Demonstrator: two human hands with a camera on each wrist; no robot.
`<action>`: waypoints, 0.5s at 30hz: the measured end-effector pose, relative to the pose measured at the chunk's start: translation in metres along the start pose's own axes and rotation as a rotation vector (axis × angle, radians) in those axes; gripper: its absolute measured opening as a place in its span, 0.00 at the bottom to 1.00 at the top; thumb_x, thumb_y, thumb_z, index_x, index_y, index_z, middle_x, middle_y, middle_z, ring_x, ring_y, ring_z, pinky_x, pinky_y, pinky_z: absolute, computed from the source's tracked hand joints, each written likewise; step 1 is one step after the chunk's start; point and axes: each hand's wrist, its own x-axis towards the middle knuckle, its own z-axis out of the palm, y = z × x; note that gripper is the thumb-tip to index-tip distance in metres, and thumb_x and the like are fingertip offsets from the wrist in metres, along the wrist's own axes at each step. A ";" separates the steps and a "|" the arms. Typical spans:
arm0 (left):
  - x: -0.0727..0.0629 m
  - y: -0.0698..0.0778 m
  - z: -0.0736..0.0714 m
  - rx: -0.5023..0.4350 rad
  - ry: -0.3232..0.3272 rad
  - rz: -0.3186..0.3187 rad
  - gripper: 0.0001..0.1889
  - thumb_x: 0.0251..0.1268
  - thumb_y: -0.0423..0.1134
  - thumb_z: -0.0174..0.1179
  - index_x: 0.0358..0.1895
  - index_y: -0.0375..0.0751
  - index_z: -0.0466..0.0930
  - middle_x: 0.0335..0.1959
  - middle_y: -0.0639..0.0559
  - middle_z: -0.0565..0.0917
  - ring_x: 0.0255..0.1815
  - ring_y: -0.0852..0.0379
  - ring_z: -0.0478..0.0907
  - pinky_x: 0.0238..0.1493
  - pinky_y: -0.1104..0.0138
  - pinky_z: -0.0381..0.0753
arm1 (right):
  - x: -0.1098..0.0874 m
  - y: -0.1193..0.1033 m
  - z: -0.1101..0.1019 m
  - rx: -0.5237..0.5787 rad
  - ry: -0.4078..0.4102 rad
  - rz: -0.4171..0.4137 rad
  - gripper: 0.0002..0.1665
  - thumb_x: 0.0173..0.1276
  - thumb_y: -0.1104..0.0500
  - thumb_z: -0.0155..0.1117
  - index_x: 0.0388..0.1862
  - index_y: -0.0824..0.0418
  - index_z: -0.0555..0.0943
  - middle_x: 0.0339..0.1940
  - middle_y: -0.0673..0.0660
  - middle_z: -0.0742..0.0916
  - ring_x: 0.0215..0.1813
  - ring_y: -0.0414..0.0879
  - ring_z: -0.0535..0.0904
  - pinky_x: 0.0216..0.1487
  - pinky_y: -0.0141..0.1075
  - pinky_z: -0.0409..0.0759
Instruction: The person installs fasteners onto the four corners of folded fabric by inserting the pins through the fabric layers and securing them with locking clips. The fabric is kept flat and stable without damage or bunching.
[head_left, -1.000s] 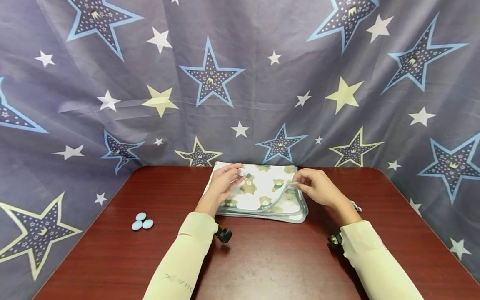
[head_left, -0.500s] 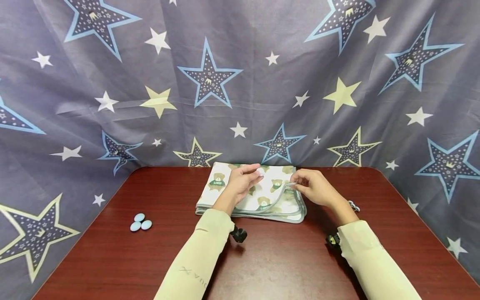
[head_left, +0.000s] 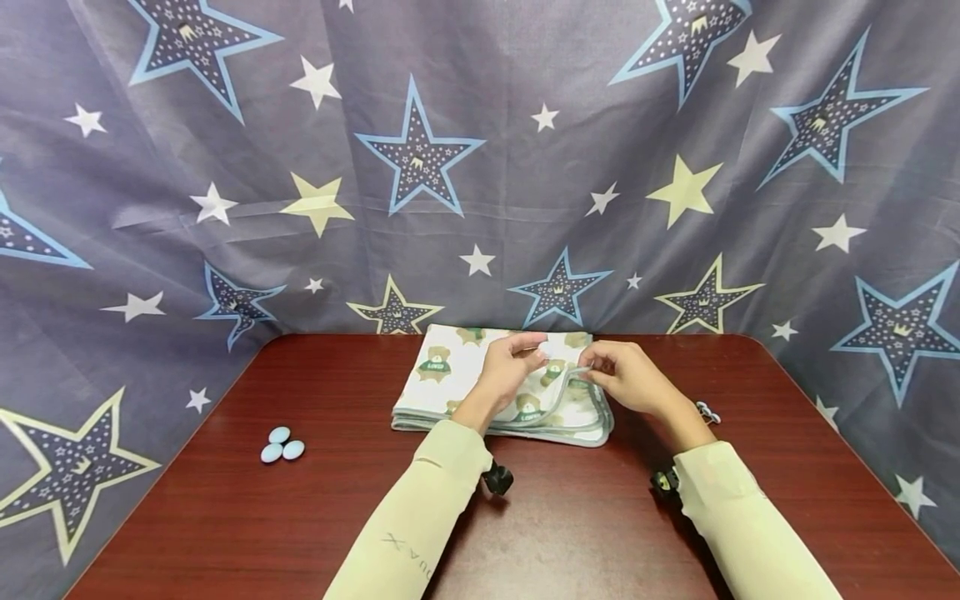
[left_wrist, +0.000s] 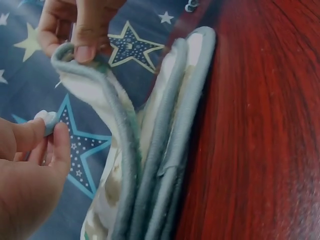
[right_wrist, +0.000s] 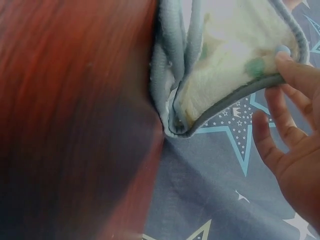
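Observation:
A folded white blanket [head_left: 438, 392] with brown bears and grey-green edging lies at the table's back. My right hand [head_left: 633, 379] pinches its raised top corner between thumb and fingers. In the right wrist view, a small light blue bit [right_wrist: 282, 49] shows at that thumb's tip, against the cloth. Over the blanket, my left hand [head_left: 504, 371] pinches a small round white and pale blue piece [left_wrist: 47, 120] between thumb and fingers. This piece is apart from the lifted corner. Its exact kind cannot be made out.
Three light blue round pieces [head_left: 282, 446] lie on the left of the dark red table [head_left: 225, 508]. Small blue and white pieces [head_left: 707, 412] sit right of the right wrist, partly hidden. A star-printed grey curtain [head_left: 480, 225] hangs behind the table.
My left hand has moved right across the blanket with the small round piece, closer to the lifted corner. The right hand still holds the corner in nearly the same place.

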 end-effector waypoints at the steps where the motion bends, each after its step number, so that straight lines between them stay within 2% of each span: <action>1: -0.001 0.000 0.001 0.028 -0.006 0.015 0.17 0.68 0.19 0.58 0.59 0.22 0.79 0.58 0.27 0.80 0.51 0.36 0.85 0.53 0.65 0.84 | 0.000 0.000 0.000 -0.002 -0.004 0.005 0.12 0.60 0.71 0.74 0.32 0.55 0.83 0.23 0.44 0.80 0.26 0.38 0.74 0.29 0.33 0.74; 4: -0.002 -0.002 0.004 0.134 -0.007 0.064 0.16 0.68 0.21 0.60 0.57 0.27 0.82 0.57 0.29 0.82 0.54 0.37 0.83 0.52 0.66 0.83 | 0.000 0.000 0.001 -0.010 -0.011 0.018 0.12 0.60 0.70 0.75 0.32 0.55 0.83 0.22 0.44 0.80 0.26 0.38 0.74 0.28 0.33 0.74; 8: -0.002 -0.002 0.007 0.280 -0.003 0.120 0.15 0.67 0.24 0.63 0.55 0.34 0.86 0.53 0.38 0.87 0.57 0.44 0.83 0.52 0.67 0.81 | -0.001 0.000 0.001 -0.013 -0.014 0.028 0.12 0.60 0.70 0.75 0.32 0.54 0.82 0.22 0.45 0.80 0.26 0.39 0.74 0.28 0.33 0.74; 11: -0.004 0.001 0.011 0.343 -0.015 0.154 0.15 0.67 0.25 0.64 0.55 0.35 0.86 0.51 0.42 0.88 0.56 0.49 0.84 0.53 0.67 0.82 | 0.000 0.000 0.001 -0.007 -0.018 0.030 0.13 0.60 0.70 0.75 0.32 0.54 0.82 0.22 0.45 0.81 0.26 0.39 0.74 0.28 0.34 0.74; 15: -0.006 0.003 0.015 0.385 -0.037 0.206 0.14 0.67 0.23 0.62 0.54 0.34 0.86 0.50 0.41 0.88 0.54 0.50 0.85 0.54 0.65 0.83 | 0.000 0.001 0.001 -0.004 -0.024 0.033 0.13 0.60 0.70 0.74 0.32 0.53 0.82 0.22 0.45 0.81 0.26 0.39 0.75 0.28 0.33 0.74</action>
